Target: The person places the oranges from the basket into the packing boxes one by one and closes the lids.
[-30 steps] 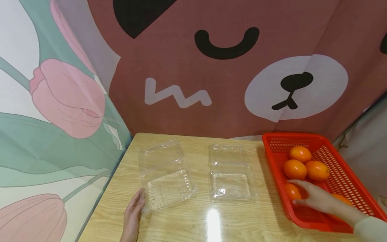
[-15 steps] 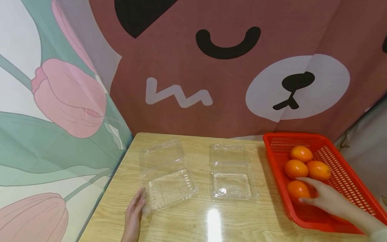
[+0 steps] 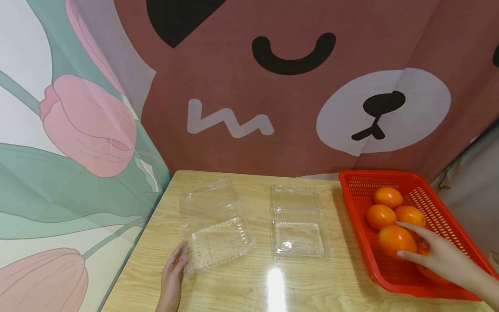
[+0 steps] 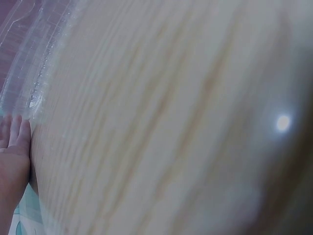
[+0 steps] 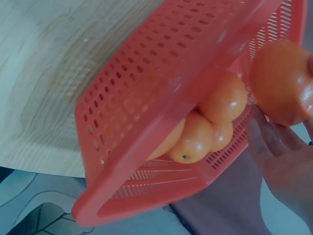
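Note:
In the head view my right hand (image 3: 440, 258) grips an orange (image 3: 396, 242) over the red basket (image 3: 380, 277), thumb and fingers at its sides. The right wrist view shows this held orange (image 5: 283, 82) large, with several others lower in the basket. My left hand (image 3: 173, 271) rests on the table, straight fingers touching the left edge of an opened clear plastic clamshell box (image 3: 220, 245). The left wrist view catches that hand (image 4: 14, 156) at the box's edge. A second opened clear clamshell box (image 3: 299, 238) lies to its right.
Several oranges (image 3: 381, 217) stay in the basket, at the right of the wooden table (image 3: 230, 294). Bare wood lies between the second box and the basket. A bear-print cloth (image 3: 234, 151) hangs behind the table, a tulip-print one (image 3: 89, 125) at the left.
My right hand has lifted the orange from the basket's left side and moved it a little right and nearer to the camera. The left hand and both boxes look unmoved.

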Demonstrator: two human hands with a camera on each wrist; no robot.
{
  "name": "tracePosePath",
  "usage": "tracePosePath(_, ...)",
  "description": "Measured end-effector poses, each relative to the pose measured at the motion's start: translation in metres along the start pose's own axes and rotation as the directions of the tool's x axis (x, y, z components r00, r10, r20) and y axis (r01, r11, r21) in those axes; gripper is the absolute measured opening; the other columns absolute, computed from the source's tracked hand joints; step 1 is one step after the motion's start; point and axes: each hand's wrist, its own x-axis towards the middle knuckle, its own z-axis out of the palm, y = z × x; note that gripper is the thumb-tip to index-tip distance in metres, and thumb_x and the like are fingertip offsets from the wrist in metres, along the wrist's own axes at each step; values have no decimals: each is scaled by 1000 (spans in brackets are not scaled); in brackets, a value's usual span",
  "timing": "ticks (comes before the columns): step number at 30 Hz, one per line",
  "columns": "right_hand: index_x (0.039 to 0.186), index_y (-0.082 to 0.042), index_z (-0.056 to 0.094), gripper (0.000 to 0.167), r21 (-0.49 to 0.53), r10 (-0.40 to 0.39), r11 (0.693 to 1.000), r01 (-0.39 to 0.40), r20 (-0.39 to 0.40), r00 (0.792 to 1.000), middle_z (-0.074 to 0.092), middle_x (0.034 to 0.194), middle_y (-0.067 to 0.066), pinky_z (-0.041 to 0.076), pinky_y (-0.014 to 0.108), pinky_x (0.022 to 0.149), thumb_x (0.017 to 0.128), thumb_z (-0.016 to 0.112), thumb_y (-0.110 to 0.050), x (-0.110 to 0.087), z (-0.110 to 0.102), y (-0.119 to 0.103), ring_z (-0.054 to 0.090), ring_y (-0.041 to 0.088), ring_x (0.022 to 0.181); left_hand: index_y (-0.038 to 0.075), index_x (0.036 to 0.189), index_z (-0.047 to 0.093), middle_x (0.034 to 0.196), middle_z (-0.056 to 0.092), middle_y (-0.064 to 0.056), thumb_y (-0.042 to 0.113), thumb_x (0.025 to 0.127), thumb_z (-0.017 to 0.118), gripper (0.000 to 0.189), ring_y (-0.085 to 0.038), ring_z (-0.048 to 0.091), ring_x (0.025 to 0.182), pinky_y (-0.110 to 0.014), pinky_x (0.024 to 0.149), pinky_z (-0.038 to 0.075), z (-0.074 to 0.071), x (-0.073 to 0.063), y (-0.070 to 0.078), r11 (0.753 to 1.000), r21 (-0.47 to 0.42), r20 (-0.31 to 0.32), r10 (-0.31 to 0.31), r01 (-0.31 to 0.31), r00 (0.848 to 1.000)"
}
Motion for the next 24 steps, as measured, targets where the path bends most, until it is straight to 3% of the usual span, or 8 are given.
tracePosePath(4, 141, 0, 49, 80, 9, -17, 1000, 18, -96, 995, 52, 127, 34, 50, 58, 75, 79, 84, -36, -4, 3, -10, 54, 47, 102, 3, 154, 29, 160, 27, -14, 26, 106, 49, 57, 2, 39, 134, -10, 105, 33, -1, 1, 0, 1000, -3, -4, -5, 5, 1000)
tracePosePath(5, 140, -1, 50, 79, 14, -33, 999, 35, -131, 991, 52, 127, 32, 51, 51, 78, 78, 85, -34, -5, 4, -13, 54, 44, 102, 3, 154, 29, 160, 27, -14, 25, 106, 49, 57, 2, 40, 134, -10, 105, 33, -1, 1, 0, 1000, -3, -6, -4, 4, 1000)
tracePosePath(9, 139, -6, 54, 75, 48, -90, 993, 106, -251, 964, 54, 125, 20, 48, 16, 71, 75, 88, -25, -7, 5, -26, 53, 5, 98, 2, 153, 30, 159, 28, -15, 24, 105, 50, 56, 5, 42, 131, -9, 104, 34, 0, 1, 0, 1000, -3, -16, -2, 2, 1000)
tracePosePath(11, 137, -6, 56, 74, 64, -128, 986, 154, -302, 945, 55, 122, 16, 42, 3, 64, 72, 90, -20, -7, 5, -34, 45, -11, 90, 3, 153, 31, 159, 28, -15, 25, 105, 50, 57, 7, 43, 129, -9, 104, 34, 0, 1, 0, 1000, -1, -19, -5, 4, 1000)
tracePosePath(12, 136, -6, 56, 74, 72, -146, 981, 178, -321, 936, 55, 121, 13, 43, 3, 65, 71, 90, -17, -7, 6, -38, 42, -16, 89, 3, 153, 31, 159, 28, -15, 26, 105, 50, 57, 8, 44, 128, -9, 104, 34, 0, 1, 0, 1000, 1, -19, -6, 6, 1000)
tracePosePath(16, 137, -12, 57, 79, 68, -196, 970, 233, -349, 917, 56, 122, 0, 43, 3, 67, 67, 92, -14, -10, 10, -58, 45, -12, 88, 3, 153, 32, 159, 28, -15, 26, 105, 51, 57, 11, 45, 124, -9, 103, 35, 1, 1, 0, 1000, 0, -19, -3, 3, 1000)
tracePosePath(20, 140, -20, 54, 80, 61, -207, 969, 238, -314, 927, 50, 126, -19, 48, 8, 66, 69, 91, -21, -12, 16, -79, 48, -8, 90, 2, 153, 31, 159, 27, -16, 25, 105, 50, 56, 12, 45, 124, -8, 102, 35, 0, 1, -1, 1000, -4, -14, 5, -5, 1000)
tracePosePath(24, 140, -25, 54, 78, 68, -216, 967, 246, -292, 932, 52, 129, -11, 49, 9, 68, 71, 90, -25, -10, 22, -99, 50, -4, 91, 2, 153, 30, 159, 27, -16, 26, 105, 50, 57, 11, 44, 124, -8, 102, 35, -1, 1, -1, 1000, -2, -8, 3, -3, 1000)
